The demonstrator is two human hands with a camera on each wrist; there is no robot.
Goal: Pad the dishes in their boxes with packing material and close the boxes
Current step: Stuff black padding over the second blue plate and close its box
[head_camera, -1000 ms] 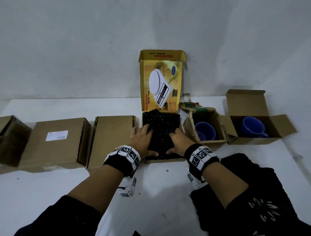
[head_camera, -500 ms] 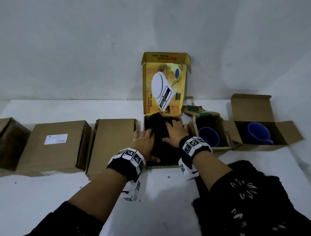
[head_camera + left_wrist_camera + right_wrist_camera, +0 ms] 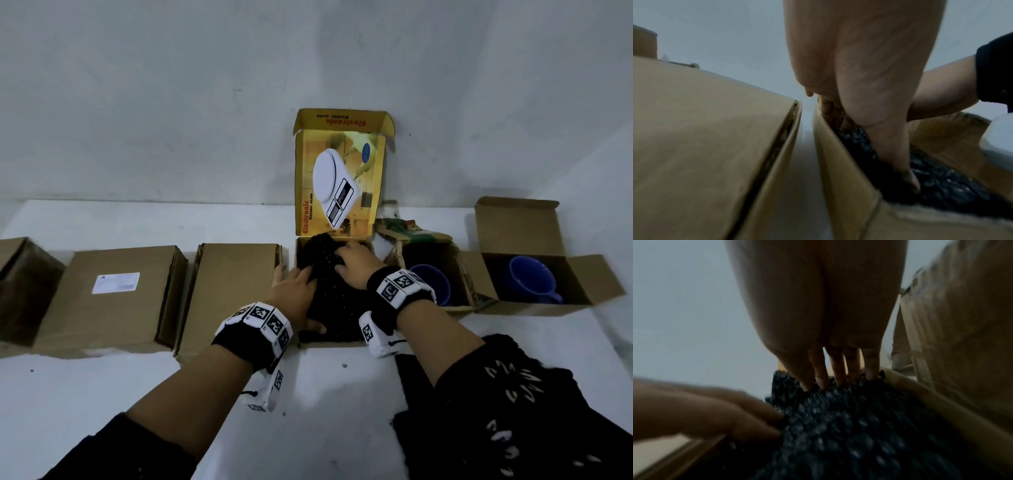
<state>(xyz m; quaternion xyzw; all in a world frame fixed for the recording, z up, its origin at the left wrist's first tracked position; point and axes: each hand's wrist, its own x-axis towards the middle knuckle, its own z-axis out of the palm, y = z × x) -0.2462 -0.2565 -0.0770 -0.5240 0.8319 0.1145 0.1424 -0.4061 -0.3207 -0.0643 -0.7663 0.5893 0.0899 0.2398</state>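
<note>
A yellow kitchen-scale box (image 3: 339, 178) stands open in the middle, its lid upright against the wall. Black bubble wrap (image 3: 334, 308) fills its tray. My left hand (image 3: 297, 291) lies flat on the wrap's left side, thumb near the front edge. My right hand (image 3: 356, 267) presses straight fingers into the wrap's far right part; the right wrist view shows those fingertips (image 3: 823, 382) on the black wrap (image 3: 849, 426). In the left wrist view my thumb (image 3: 906, 175) pushes the wrap (image 3: 941, 183) down inside the box wall (image 3: 838, 162). The dish under the wrap is hidden.
Two open brown boxes to the right each hold a blue cup (image 3: 431, 282) (image 3: 531, 282). Shut brown boxes (image 3: 236, 291) (image 3: 113, 294) line the left. More black bubble wrap (image 3: 534, 404) lies on the white table at the front right.
My right hand has slid from the wrap's near right edge toward the far end of the box. My left hand has stayed pressed on the left side.
</note>
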